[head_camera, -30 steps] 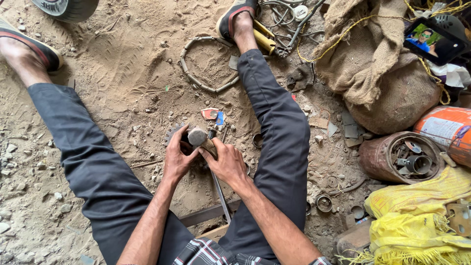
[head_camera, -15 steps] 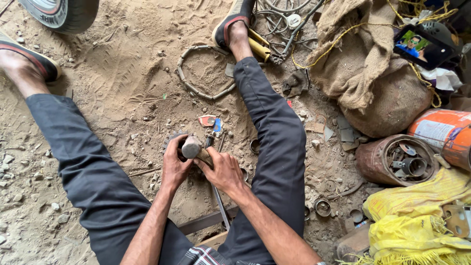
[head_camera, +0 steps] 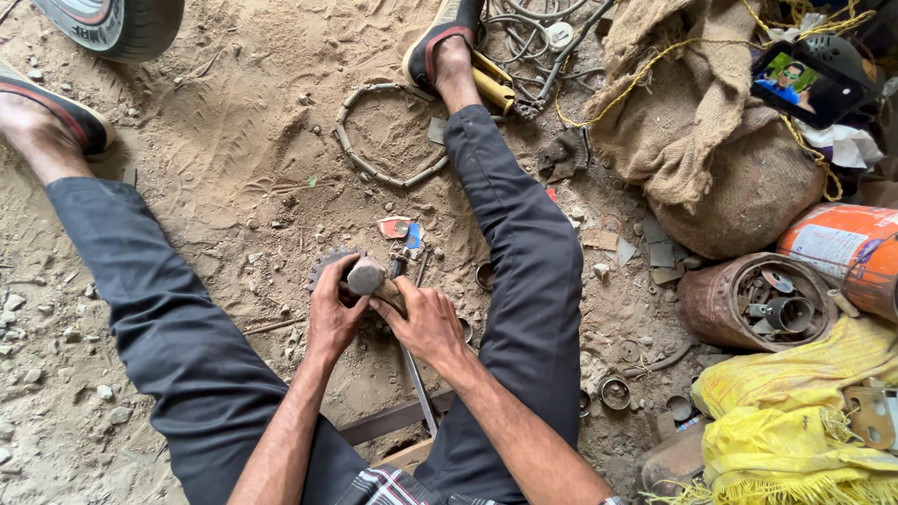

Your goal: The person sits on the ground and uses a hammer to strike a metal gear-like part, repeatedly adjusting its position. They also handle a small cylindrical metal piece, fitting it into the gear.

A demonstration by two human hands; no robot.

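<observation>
I sit on sandy ground with my legs spread apart. Between them, my left hand (head_camera: 334,311) rests on a toothed metal sprocket (head_camera: 323,268) lying in the sand. My right hand (head_camera: 423,320) grips the wooden handle of a hammer, whose grey steel head (head_camera: 365,277) sits just above the sprocket, next to my left fingers. A thin metal rod (head_camera: 417,383) lies on the ground under my right wrist. A flat steel bar (head_camera: 391,421) runs across near my lap.
A bent ring of tubing (head_camera: 379,131) lies ahead near my right foot. A burlap sack (head_camera: 720,140), a rusty can of parts (head_camera: 762,304), an orange cylinder (head_camera: 842,248) and yellow sacks (head_camera: 804,421) crowd the right. A tyre (head_camera: 108,23) sits top left; a phone (head_camera: 804,82) top right.
The hammer head has shifted slightly toward the lower left along with both hands; the camera has tilted a little. Both grips look the same.
</observation>
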